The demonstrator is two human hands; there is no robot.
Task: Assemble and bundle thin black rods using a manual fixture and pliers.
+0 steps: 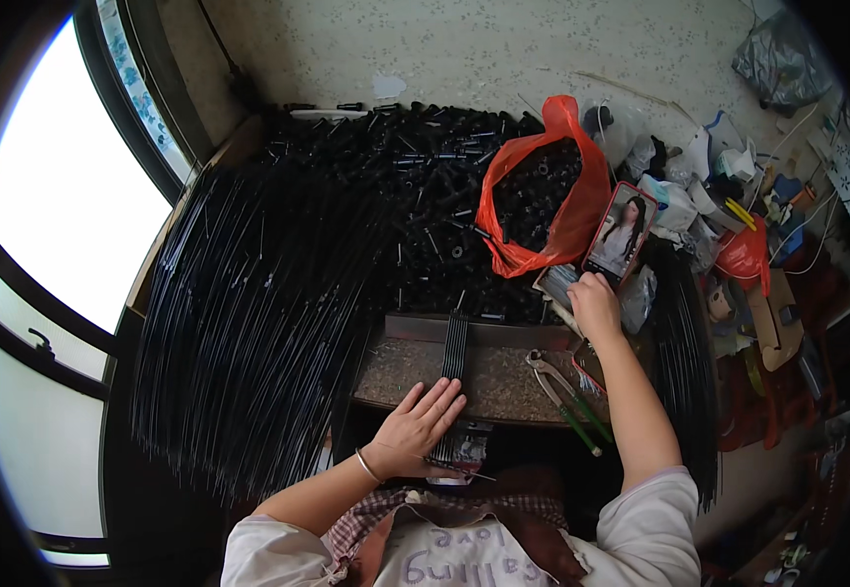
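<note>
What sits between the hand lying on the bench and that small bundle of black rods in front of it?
Nothing visible. The left hand lies flat on the workboard with its fingertips touching the near end of the black rods. The pliers lie off to the right, clear of them.

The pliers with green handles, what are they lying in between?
In the head view, the pliers lie on the speckled work board, between the bundle of thin black rods and the right forearm.

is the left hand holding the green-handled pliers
No, the left hand lies flat on a bundle of thin black rods, while the green-handled pliers lie untouched on the work board.
</note>
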